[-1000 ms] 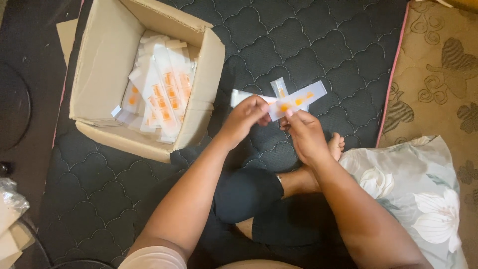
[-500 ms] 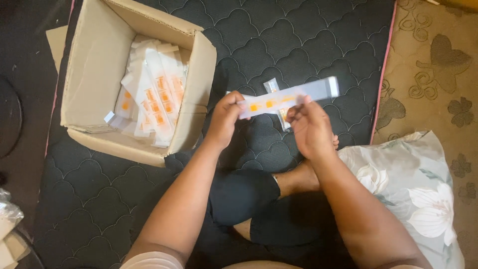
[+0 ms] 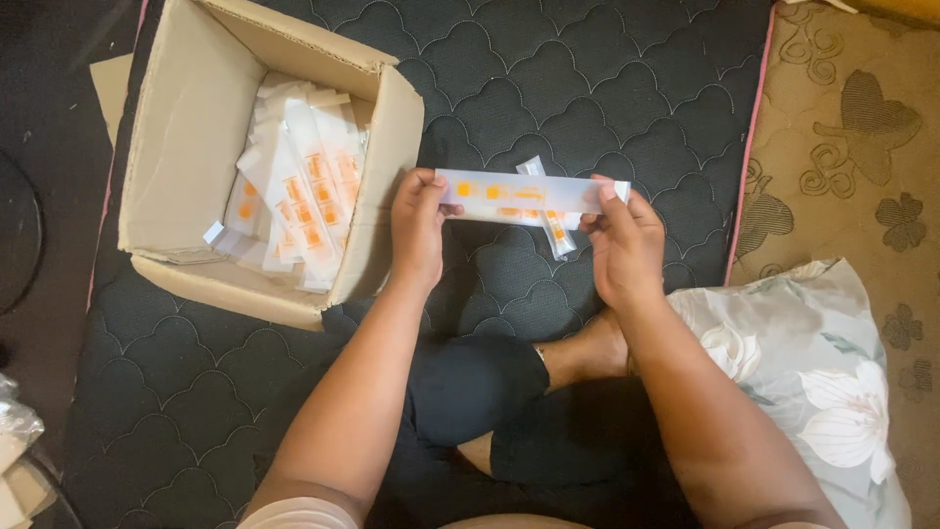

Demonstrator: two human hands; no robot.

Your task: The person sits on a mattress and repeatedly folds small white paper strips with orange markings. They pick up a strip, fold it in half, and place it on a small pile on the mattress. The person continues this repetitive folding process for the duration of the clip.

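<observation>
Head view: a long white strip (image 3: 524,193) of sealed packets with orange marks is held level above a dark quilted mat (image 3: 587,88). The left hand (image 3: 419,227) is closed on the strip's left end, thumb over fingers; the right hand (image 3: 622,240) is pinched on the right end. Behind the strip, a second, smaller packet (image 3: 554,227) is seen hanging at a slant by the right fingers; whether it is gripped or only tucked there cannot be told. To the left, an open cardboard box (image 3: 186,147) is set on the mat, with many like strips (image 3: 299,201) piled inside. A floral pillow (image 3: 813,382) lies at the right. The strip is judged to be stretched out for sorting or folding; a steady two-ended grip would be called for.
</observation>
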